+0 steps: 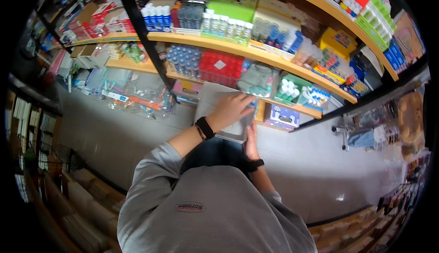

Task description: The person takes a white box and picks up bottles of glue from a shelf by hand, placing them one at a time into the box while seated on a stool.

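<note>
A shallow, open light-grey box is tilted in front of my body, just below the shelf edge. My left hand reaches across it from the left. Its fingertips are at the right side of the box, over a small clear item with blue on it. Blur and the fingers hide most of that item, so whether it is gripped is unclear. My right hand supports the box's near right corner, palm against the side wall and fingers pointing up. Dark bands circle both wrists.
A wooden shelf carries display boxes of glue bottles. Below are a red shrink-wrapped pack, blue-capped bottles and a grey plastic bag. Bagged goods lie at left. A black post stands left of the box.
</note>
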### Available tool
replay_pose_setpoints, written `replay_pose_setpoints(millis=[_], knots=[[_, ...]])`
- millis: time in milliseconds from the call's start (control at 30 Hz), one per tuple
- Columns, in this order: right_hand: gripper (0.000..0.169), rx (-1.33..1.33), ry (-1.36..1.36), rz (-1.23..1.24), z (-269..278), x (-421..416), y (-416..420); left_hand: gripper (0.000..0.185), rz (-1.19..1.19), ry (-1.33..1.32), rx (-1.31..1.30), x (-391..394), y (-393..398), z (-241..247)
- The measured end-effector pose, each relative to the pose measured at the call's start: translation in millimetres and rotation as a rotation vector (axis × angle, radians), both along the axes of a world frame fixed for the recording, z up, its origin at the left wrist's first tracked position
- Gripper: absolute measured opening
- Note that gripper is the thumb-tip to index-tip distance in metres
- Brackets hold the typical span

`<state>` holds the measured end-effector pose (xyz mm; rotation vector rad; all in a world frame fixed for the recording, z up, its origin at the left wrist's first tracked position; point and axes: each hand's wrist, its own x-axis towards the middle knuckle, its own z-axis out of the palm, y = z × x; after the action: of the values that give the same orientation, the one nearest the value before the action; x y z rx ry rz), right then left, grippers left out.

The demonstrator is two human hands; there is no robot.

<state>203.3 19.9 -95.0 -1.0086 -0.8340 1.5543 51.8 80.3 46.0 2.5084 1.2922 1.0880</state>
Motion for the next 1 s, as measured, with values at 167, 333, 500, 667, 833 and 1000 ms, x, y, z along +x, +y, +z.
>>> replay_pose_setpoints(millis=[167,333,500,667,833,1000], knots=[[0.056,0.074,-0.073,-0.149,19.5,-2.7,-7.6,0.026,0.082,-0.225,-0.019,-37.3,-9.7,31.2],[0.056,0.198,-0.118,-0.141,20.7,-1.3,-11.1,0.018,0.339,-0.288,-0.134,-128.9,18.4,40.4],[0.056,0.258,-0.142,-0.146,16.8,-12.1,-12.2,0.024,0.544,-0.100,-0.137,-243.4,70.2,-60.7],[0.049,0.197,-0.058,-0.183,15.0,-13.8,-5.8,0.028,0.659,-0.002,-0.144,-247.9,97.5,-73.8],[0.055,0.234,-0.083,-0.164,8.5,-9.0,-0.9,0.028,0.385,0.131,0.095,-200.3,96.7,-52.9],[0.062,0.188,-0.037,-0.125,6.2,-0.5,-0.5,0.029,0.425,0.269,0.072,-172.7,104.0,-57.6]])
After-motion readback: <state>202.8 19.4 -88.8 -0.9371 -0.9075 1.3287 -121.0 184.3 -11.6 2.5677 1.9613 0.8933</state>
